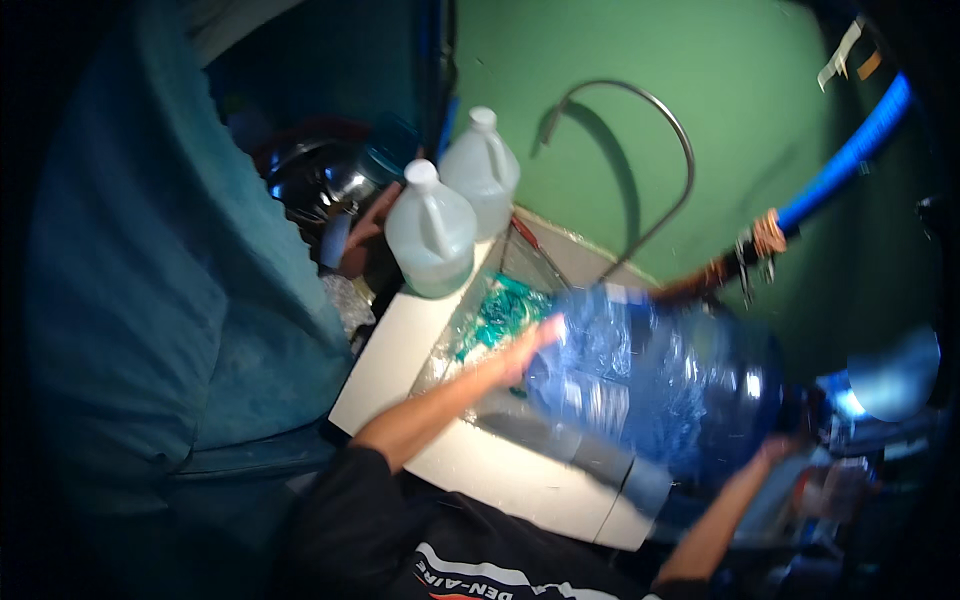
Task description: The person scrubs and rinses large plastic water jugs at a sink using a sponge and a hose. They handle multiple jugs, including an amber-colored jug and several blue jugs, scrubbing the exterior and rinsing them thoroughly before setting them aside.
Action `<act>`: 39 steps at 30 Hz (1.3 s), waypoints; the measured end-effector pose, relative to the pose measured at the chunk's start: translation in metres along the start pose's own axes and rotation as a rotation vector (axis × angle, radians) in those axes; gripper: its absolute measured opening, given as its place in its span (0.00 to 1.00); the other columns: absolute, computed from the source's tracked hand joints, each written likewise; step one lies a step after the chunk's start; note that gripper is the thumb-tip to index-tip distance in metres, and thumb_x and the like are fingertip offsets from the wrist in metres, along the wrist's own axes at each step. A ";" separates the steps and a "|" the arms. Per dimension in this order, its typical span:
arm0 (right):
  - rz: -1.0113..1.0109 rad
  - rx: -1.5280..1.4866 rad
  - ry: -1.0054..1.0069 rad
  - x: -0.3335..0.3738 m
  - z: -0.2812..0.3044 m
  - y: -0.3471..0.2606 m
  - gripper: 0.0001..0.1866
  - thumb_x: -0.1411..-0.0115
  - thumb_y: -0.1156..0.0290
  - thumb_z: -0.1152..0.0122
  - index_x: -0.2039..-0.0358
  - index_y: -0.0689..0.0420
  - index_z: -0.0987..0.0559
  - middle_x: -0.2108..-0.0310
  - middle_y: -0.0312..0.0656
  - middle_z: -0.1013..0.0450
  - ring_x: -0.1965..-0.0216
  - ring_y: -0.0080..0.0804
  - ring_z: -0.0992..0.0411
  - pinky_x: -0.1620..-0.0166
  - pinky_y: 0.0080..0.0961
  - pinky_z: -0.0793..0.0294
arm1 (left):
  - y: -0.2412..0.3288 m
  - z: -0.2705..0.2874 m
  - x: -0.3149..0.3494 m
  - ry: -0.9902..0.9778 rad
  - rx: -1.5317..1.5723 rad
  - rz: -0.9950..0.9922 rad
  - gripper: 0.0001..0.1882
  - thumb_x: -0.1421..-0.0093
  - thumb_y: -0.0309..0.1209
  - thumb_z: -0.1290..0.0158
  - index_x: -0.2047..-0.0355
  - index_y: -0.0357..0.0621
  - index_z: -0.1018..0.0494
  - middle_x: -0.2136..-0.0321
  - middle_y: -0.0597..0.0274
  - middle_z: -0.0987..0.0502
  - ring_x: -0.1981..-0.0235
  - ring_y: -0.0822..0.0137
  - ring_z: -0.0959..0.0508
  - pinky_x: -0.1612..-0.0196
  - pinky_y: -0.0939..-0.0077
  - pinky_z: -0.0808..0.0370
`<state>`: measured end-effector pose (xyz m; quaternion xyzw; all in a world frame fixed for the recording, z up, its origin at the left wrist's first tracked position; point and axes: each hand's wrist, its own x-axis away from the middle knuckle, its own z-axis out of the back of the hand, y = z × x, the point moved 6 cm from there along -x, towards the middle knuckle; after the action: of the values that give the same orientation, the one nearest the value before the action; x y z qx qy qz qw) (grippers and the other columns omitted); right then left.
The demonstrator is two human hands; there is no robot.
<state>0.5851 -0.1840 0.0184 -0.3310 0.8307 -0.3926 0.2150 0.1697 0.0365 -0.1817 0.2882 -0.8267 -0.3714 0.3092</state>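
Green wall [570,60], blue jug [660,380], lettered black shirt [390,540]

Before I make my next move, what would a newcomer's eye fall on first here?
First, the large blue bottle, motion-blurred and tipped on its side right of centre, with the left fingers at its left end and the right fingers near its right end. Next, two white-capped jugs upright on the far left part of the white counter. Then a hooked metal tube curving up before the green wall.

Blue bottle [655,380] a smear, right grip [776,449] (at its dim right end) equally indistinct
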 end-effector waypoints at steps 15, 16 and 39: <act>-0.164 -0.132 0.043 0.059 -0.038 0.188 0.26 0.36 0.54 0.48 0.46 0.62 0.27 0.56 0.49 0.25 0.48 0.40 0.30 0.39 0.44 0.36 | 0.249 -0.076 0.138 0.015 -0.927 -0.683 0.53 0.62 0.40 0.24 0.37 0.31 0.34 0.39 0.48 0.29 0.37 0.59 0.30 0.33 0.63 0.38; -0.217 -0.165 0.040 0.069 -0.043 0.213 0.26 0.36 0.54 0.49 0.46 0.62 0.27 0.56 0.49 0.25 0.48 0.39 0.30 0.39 0.44 0.35 | 0.267 -0.094 0.147 0.009 -1.199 -0.747 0.53 0.63 0.44 0.24 0.38 0.33 0.33 0.39 0.48 0.29 0.37 0.56 0.30 0.32 0.59 0.39; -0.551 -0.507 -0.163 0.118 -0.141 0.328 0.27 0.35 0.51 0.50 0.47 0.60 0.25 0.55 0.47 0.24 0.51 0.39 0.27 0.43 0.40 0.30 | 0.355 -0.237 0.188 -0.305 -1.992 -0.853 0.60 0.75 0.57 0.24 0.41 0.41 0.29 0.45 0.49 0.23 0.40 0.48 0.25 0.29 0.34 0.58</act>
<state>0.2920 -0.0421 -0.1693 -0.6148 0.7614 -0.1903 0.0779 0.1335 -0.0011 0.2821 0.1227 -0.0172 -0.9818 0.1440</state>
